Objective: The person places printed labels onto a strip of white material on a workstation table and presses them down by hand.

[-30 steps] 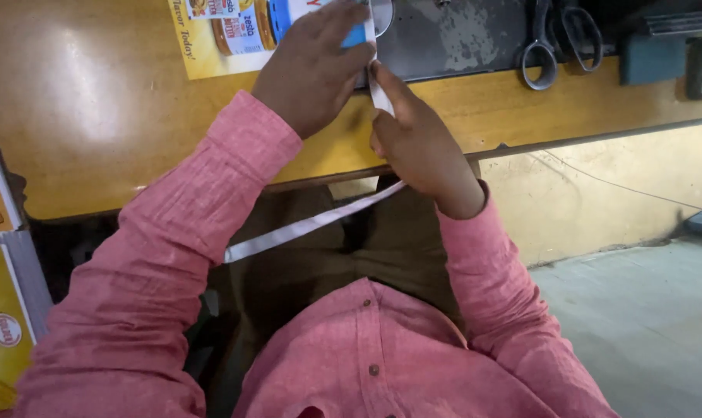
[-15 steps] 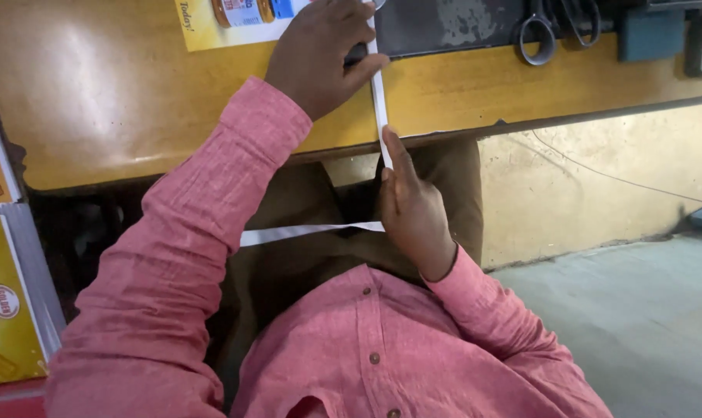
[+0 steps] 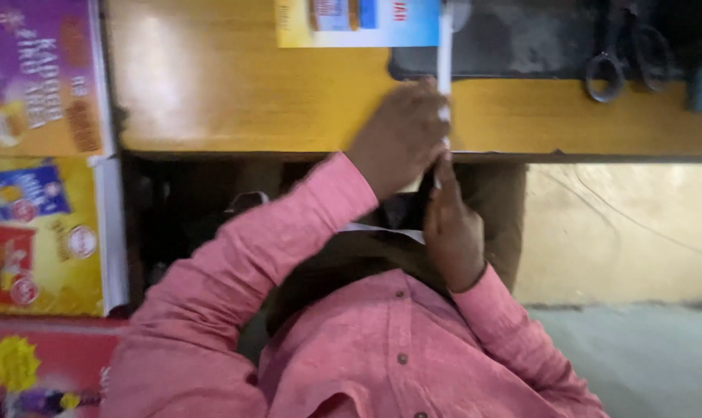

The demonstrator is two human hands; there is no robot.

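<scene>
Since half a second ago both hands have slid a little lower along the white tape, and the view has dropped so that more of the bench edge and the boxes on the left show. In the head view, the left hand (image 3: 397,131) lies on the yellow wooden bench (image 3: 212,85) near its front edge, fingers curled shut with the white measuring tape (image 3: 445,46) pinched at their tips; the tape runs straight up from there across the bench top. Just below, the right hand (image 3: 453,224) hangs past the bench edge, its fingers closed on the same tape, which bends and passes leftward as a pale strip under the left sleeve. A dark cloth (image 3: 521,46) lies on the bench beside the tape, with a pair of scissors (image 3: 618,58) on it further right, and a printed yellow and blue card (image 3: 359,22) sits at the top. Colourful cartons (image 3: 41,155) stand stacked on the left. Under the bench a pale yellow wall (image 3: 622,224) meets a grey floor (image 3: 645,356).
</scene>
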